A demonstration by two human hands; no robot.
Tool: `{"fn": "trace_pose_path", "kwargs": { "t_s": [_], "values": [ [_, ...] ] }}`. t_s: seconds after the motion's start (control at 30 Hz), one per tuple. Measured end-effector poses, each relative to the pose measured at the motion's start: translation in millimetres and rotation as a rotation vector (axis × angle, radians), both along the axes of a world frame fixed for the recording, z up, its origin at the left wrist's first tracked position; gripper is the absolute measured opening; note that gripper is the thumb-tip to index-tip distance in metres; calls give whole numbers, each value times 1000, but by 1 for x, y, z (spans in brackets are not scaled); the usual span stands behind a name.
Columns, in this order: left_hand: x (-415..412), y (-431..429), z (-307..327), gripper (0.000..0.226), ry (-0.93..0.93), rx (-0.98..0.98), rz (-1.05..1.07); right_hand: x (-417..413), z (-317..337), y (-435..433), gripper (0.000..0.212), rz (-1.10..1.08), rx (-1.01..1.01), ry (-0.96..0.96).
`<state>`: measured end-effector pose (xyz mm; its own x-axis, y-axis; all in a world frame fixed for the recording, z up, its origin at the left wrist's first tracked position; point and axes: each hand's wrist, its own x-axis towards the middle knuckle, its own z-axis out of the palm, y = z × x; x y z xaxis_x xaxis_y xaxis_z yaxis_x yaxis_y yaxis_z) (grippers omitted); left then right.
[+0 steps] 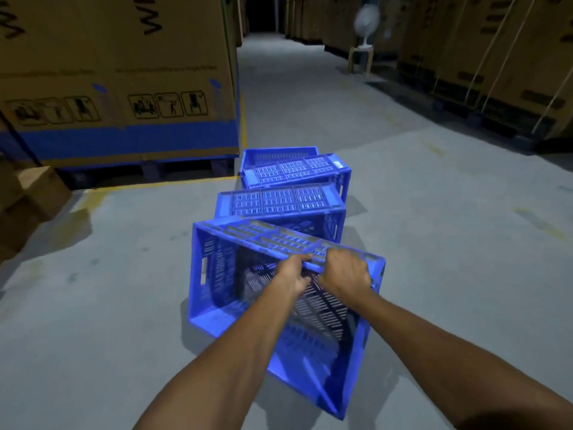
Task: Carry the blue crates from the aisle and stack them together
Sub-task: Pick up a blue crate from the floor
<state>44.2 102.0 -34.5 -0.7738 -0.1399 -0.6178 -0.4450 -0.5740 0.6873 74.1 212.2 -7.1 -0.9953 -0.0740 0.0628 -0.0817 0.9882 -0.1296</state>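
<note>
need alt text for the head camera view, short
Both hands, left hand and right hand, grip the rim of a tipped blue crate on a warehouse floor. More blue crates sit just beyond, beside a large cardboard box.

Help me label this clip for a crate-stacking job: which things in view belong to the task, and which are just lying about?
Part of the job:
- near blue crate, tipped on its side, both hands on its rim: left hand, right hand
- middle blue crate
- far blue crates

Just lying about:
- large cardboard box
- fan on a stool
- small cartons
</note>
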Motion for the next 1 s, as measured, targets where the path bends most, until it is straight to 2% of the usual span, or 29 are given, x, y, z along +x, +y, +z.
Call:
{"fn": "trace_pose_path", "kwargs": {
  "t_s": [0.17,0.33,0.4,0.47,0.5,0.57,0.6,0.67,0.7,0.77,0.83,0.93,1.0],
  "values": [
    [10,-10,152,23,-11,-116,-87,19,171,-20,49,3,-149,-186],
    [28,-24,330,24,-8,-308,-184,38,366,-37,33,130,-268,-337],
    [34,-35,405,25,17,-429,-329,46,444,-36,28,134,-393,-403],
    [38,-46,485,28,75,-634,-544,49,511,-32,22,129,-632,-501],
    [39,-53,523,28,110,-807,-651,50,541,-27,18,134,-699,-517],
    [41,-61,598,23,181,-1157,-966,49,589,-15,16,161,-660,-415],
    [42,-64,633,21,191,-1300,-1162,46,607,-7,19,184,-534,-297],
    [46,-65,689,15,145,-1492,-1458,45,634,11,48,258,-170,-80],
    [45,-64,710,14,156,-1582,-1514,45,643,19,66,297,-60,-24],
    [48,-63,746,23,281,-1730,-1514,50,657,31,91,310,17,-13],
    [48,-59,771,30,428,-1807,-1471,54,664,42,96,281,-30,-113],
    [53,-44,799,35,518,-1918,-1476,74,666,50,67,197,-405,-273],
    [53,-31,803,39,550,-1989,-1484,85,659,48,55,183,-541,-223]
  ]
}}
